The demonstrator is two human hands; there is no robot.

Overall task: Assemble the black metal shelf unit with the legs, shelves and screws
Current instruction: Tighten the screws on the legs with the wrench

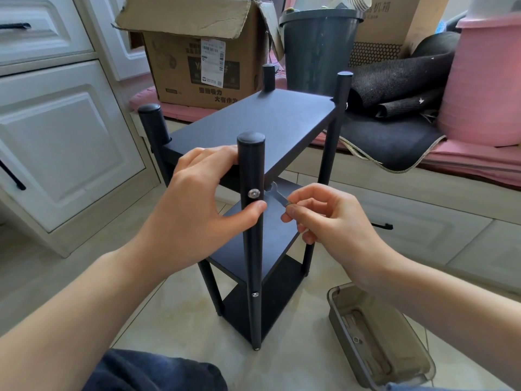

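The black shelf unit (270, 119) stands upright on the tiled floor, with three shelves between round legs. My left hand (194, 204) grips the near front leg (253, 249), fingers on the top shelf's edge and thumb pressed just below a silver screw (254, 193). My right hand (324, 218) pinches a small flat metal wrench (277, 195), whose head sits behind the leg beside that screw. A second silver screw (255, 294) shows lower on the same leg.
A translucent grey plastic tray (377, 334) with small parts lies on the floor at lower right. White cabinets (62, 136) stand at left. Behind are a cardboard box (203, 55), a dark bucket (318, 46), a pink tub (485, 80) and dark mats (392, 108).
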